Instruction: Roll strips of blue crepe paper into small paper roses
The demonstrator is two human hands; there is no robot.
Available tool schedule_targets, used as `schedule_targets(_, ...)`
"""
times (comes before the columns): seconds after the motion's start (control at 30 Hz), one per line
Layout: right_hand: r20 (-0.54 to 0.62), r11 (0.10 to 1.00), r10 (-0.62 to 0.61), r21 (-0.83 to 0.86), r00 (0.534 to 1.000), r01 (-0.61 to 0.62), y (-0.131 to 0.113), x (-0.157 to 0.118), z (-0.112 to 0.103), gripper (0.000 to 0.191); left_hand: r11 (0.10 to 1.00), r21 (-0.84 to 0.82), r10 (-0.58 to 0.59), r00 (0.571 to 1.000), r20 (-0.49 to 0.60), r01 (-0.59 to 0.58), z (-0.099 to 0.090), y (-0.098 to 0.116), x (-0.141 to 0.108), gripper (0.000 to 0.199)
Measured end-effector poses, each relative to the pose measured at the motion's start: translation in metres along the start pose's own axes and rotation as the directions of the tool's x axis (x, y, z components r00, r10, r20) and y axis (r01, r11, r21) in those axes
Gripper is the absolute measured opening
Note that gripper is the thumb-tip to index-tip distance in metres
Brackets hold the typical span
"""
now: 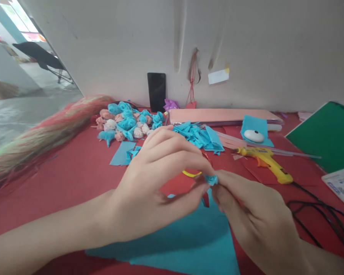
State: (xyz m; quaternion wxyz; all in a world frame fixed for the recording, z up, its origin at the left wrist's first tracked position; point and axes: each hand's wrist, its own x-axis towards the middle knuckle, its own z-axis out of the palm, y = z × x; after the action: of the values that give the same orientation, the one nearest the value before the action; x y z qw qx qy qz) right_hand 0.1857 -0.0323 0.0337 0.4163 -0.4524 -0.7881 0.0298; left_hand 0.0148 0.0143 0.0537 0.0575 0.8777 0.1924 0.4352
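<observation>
Between my two hands is a small crumpled piece of blue crepe paper (211, 180). The thumb and index finger of my left hand (160, 179) pinch it from the left. My right hand (255, 210) grips its other side with closed fingers, which hide part of it. Below them a large blue crepe paper sheet (189, 240) lies on the red table covering (74, 172). Scissors with a yellow handle (191, 174) lie behind the fingers, partly hidden. Past my left hand is a heap of cut blue paper pieces (196, 134).
Blue, pink and white paper flowers (129, 120) are piled at the back left. A yellow glue gun (268, 162) with a black cord (312, 208) lies at right, near a white oval device (253, 136). A phone (157, 91) leans against the wall. A green board (326, 135) stands far right.
</observation>
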Motion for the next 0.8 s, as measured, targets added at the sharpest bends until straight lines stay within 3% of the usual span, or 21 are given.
schedule_targets(0.17, 0.01, 1.0, -0.009, -0.01, 1.0, 0.009, 0.0021, -0.0012, -0.0013, 0.022, 0.999, 0.024, 0.037, 0.999, -0.036, -0.036, -0.0005, -0.0013, 0.0026, 0.011)
schedule_targets(0.47, -0.051, 0.98, -0.148, -0.14, 0.988, 0.14, 0.002, -0.0063, 0.0002, 0.026, 0.956, 0.236, 0.203, 0.973, -0.106, -0.174, -0.0037, -0.001, -0.0013, 0.02)
schedule_targets(0.57, -0.016, 0.981, -0.141, -0.137, 0.99, 0.138, 0.0005, -0.0062, -0.0012, 0.031, 0.976, 0.147, 0.176, 0.978, -0.111, -0.159, -0.0038, -0.0008, 0.0002, 0.022)
schedule_targets(0.7, -0.022, 0.978, -0.155, -0.146, 0.988, 0.15, 0.0002, -0.0053, -0.0015, 0.031, 0.996, -0.023, 0.083, 0.996, 0.022, -0.083, -0.0025, -0.0006, 0.0021, 0.016)
schedule_targets(0.8, -0.053, 0.969, -0.185, -0.177, 0.981, 0.173, -0.0001, -0.0054, -0.0015, 0.034, 0.988, -0.153, -0.006, 0.999, 0.052, 0.014, -0.0005, 0.0001, 0.0027, 0.013)
